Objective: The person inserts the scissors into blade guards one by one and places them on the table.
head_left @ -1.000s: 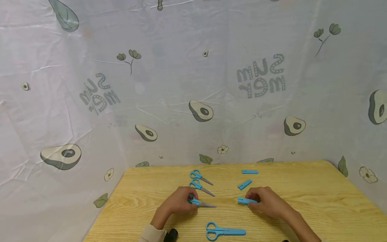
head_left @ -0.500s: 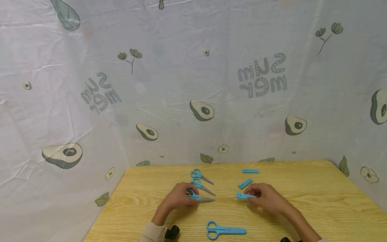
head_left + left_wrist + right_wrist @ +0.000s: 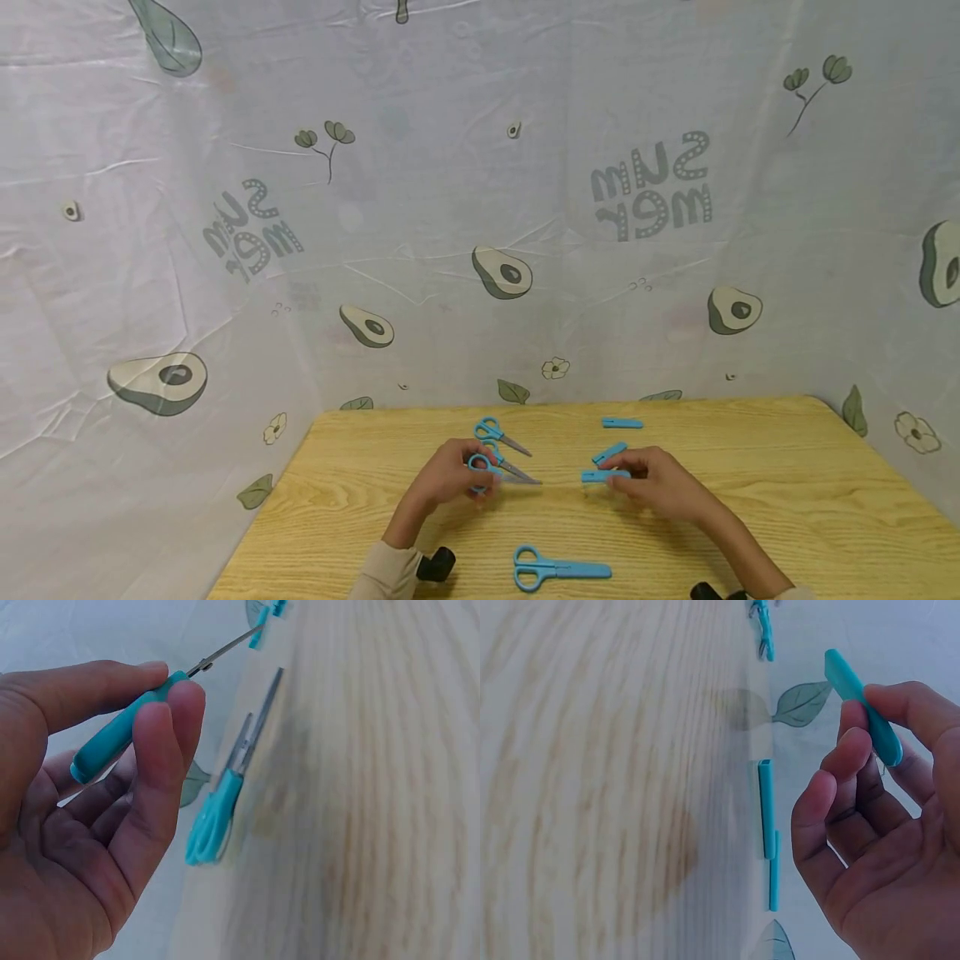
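My left hand [image 3: 448,477] pinches a pair of blue-handled scissors [image 3: 120,731] by its handles between thumb and fingers. The metal blades point right, toward the other hand. In my right hand [image 3: 658,482] a blue blade cover [image 3: 855,694] is pinched, its end facing the scissors' tips with a gap between them. Both are held up off the table in the wrist views. Two more uncovered scissors lie just beyond the left hand, the farther pair [image 3: 489,429] in full sight. Two loose covers lie beyond the right hand, one slanted [image 3: 610,452] and one straight [image 3: 622,423].
A pair of scissors with its blades inside a blue cover [image 3: 562,570] lies at the front of the wooden table [image 3: 787,500]. A printed sheet [image 3: 420,208] hangs behind and beside the table. Each wrist bears a black camera.
Both hands have risen from the near table and moved slightly forward, carrying the scissors and the cover. The tips and the cover have come a little closer together.
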A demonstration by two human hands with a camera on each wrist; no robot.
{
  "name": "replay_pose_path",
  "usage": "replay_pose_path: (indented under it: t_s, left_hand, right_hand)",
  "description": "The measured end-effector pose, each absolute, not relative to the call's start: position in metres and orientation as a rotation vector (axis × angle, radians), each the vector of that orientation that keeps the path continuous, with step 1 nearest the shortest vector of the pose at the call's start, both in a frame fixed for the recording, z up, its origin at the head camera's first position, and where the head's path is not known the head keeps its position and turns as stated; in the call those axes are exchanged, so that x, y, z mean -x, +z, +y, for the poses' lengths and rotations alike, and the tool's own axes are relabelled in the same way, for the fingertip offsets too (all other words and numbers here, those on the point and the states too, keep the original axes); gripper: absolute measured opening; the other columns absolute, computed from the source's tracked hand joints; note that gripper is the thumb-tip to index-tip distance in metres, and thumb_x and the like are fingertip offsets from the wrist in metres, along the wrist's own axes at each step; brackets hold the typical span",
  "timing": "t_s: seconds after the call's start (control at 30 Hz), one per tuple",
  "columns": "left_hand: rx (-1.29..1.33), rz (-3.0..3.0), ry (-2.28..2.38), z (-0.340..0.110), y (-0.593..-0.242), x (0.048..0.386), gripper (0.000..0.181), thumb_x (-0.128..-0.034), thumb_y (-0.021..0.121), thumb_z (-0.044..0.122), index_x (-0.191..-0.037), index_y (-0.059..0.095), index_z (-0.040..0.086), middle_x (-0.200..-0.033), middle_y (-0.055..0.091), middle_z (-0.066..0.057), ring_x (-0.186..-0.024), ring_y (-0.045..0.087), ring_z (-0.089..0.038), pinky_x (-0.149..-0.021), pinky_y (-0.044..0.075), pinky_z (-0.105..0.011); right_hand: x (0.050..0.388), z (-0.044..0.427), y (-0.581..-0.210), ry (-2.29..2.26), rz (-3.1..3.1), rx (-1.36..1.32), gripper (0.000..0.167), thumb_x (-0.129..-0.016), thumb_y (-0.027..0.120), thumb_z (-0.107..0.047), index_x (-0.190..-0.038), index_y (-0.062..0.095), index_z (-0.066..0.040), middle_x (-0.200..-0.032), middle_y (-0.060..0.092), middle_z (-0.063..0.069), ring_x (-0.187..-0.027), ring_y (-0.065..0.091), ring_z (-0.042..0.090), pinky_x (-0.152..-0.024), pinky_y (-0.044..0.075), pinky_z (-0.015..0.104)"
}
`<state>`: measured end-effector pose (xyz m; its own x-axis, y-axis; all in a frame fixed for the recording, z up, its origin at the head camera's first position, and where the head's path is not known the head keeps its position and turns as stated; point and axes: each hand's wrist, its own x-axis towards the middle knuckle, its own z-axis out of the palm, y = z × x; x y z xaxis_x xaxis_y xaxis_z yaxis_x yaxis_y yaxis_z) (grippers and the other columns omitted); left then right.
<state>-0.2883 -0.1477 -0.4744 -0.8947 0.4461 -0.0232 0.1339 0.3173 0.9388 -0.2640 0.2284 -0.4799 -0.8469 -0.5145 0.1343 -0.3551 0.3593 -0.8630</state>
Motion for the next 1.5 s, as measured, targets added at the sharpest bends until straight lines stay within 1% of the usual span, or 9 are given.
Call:
replay_pose_path:
  t_s: [0.07, 0.2, 0.3, 0.47, 0.57, 0.73, 0.97, 1.13, 1.5]
  left_hand:
    - [-0.506, 2.323, 1.613, -0.146, -0.474, 0.290, 0.017, -0.0958, 0.080, 0.009, -0.109, 0.074, -0.001, -0.079, 0.068, 0.000, -0.076, 0.077, -0.030, -0.066, 0.067, -0.039]
    - [-0.500, 2.329, 1.622, -0.143, -0.472, 0.293, 0.016, -0.0967, 0.079, 0.011, -0.108, 0.074, 0.001, -0.080, 0.070, -0.002, -0.082, 0.077, -0.038, -0.070, 0.068, -0.044]
    - [-0.505, 2.333, 1.632, -0.141, -0.470, 0.295, 0.016, -0.0971, 0.079, 0.012, -0.108, 0.074, 0.001, -0.081, 0.071, -0.002, -0.082, 0.076, -0.035, -0.072, 0.068, -0.045]
    - [-0.490, 2.312, 1.671, -0.137, -0.466, 0.298, 0.022, -0.0969, 0.080, 0.013, -0.112, 0.074, -0.002, -0.081, 0.070, -0.002, -0.082, 0.077, -0.029, -0.075, 0.068, -0.048]
    - [-0.490, 2.298, 1.679, -0.135, -0.464, 0.300, 0.024, -0.0969, 0.079, 0.013, -0.114, 0.074, -0.002, -0.081, 0.070, -0.001, -0.082, 0.077, -0.029, -0.075, 0.068, -0.048]
    - [-0.524, 2.276, 1.694, -0.131, -0.462, 0.304, 0.022, -0.0978, 0.079, 0.016, -0.113, 0.075, 0.001, -0.082, 0.070, 0.000, -0.082, 0.076, -0.026, -0.076, 0.067, -0.046]
    - [-0.535, 2.265, 1.692, -0.131, -0.459, 0.306, 0.021, -0.0989, 0.079, 0.017, -0.113, 0.075, 0.002, -0.082, 0.067, 0.001, -0.078, 0.074, -0.016, -0.077, 0.067, -0.047]
    - [-0.507, 2.287, 1.677, -0.137, -0.459, 0.306, 0.027, -0.0977, 0.080, 0.017, -0.116, 0.074, -0.003, -0.082, 0.066, 0.003, -0.079, 0.074, -0.017, -0.073, 0.066, -0.039]
    - [-0.484, 2.274, 1.688, -0.145, -0.461, 0.306, 0.033, -0.0988, 0.079, 0.015, -0.122, 0.071, -0.007, -0.082, 0.065, 0.003, -0.079, 0.072, -0.015, -0.073, 0.065, -0.036]
  right_hand:
    - [0.265, 0.228, -0.479, -1.502, 2.451, 0.777, 0.034, -0.108, 0.066, -0.018, -0.132, 0.071, 0.006, -0.078, 0.067, 0.007, -0.060, 0.049, 0.003, -0.054, 0.047, 0.027]
    - [0.267, 0.228, -0.477, -1.504, 2.460, 0.760, 0.034, -0.108, 0.066, -0.020, -0.131, 0.071, 0.004, -0.069, 0.060, 0.001, -0.059, 0.049, 0.003, -0.054, 0.047, 0.027]
    - [0.270, 0.229, -0.476, -1.515, 2.452, 0.762, 0.033, -0.108, 0.066, -0.018, -0.133, 0.070, 0.004, -0.079, 0.066, 0.005, -0.065, 0.053, 0.006, -0.058, 0.051, 0.028]
    - [0.273, 0.229, -0.473, -1.554, 2.397, 0.749, 0.036, -0.108, 0.066, -0.017, -0.137, 0.068, 0.005, -0.115, 0.073, 0.024, -0.082, 0.067, 0.014, -0.071, 0.061, 0.032]
    - [0.273, 0.230, -0.472, -1.559, 2.387, 0.730, 0.038, -0.108, 0.066, -0.018, -0.138, 0.067, 0.006, -0.108, 0.073, 0.023, -0.082, 0.068, 0.018, -0.071, 0.061, 0.034]
    - [0.274, 0.230, -0.468, -1.586, 2.381, 0.697, 0.039, -0.109, 0.065, -0.021, -0.139, 0.066, 0.005, -0.092, 0.069, 0.010, -0.079, 0.063, 0.022, -0.071, 0.059, 0.035]
    - [0.274, 0.233, -0.466, -1.620, 2.340, 0.665, 0.043, -0.109, 0.065, -0.022, -0.142, 0.063, 0.005, -0.097, 0.070, 0.008, -0.085, 0.064, 0.025, -0.074, 0.059, 0.037]
    - [0.272, 0.237, -0.467, -1.645, 2.314, 0.623, 0.045, -0.109, 0.066, -0.022, -0.144, 0.062, 0.005, -0.098, 0.070, 0.006, -0.086, 0.065, 0.026, -0.076, 0.060, 0.036]
    - [0.271, 0.246, -0.469, -1.636, 2.311, 0.630, 0.046, -0.108, 0.066, -0.021, -0.145, 0.060, 0.006, -0.104, 0.071, 0.011, -0.089, 0.066, 0.029, -0.078, 0.061, 0.036]
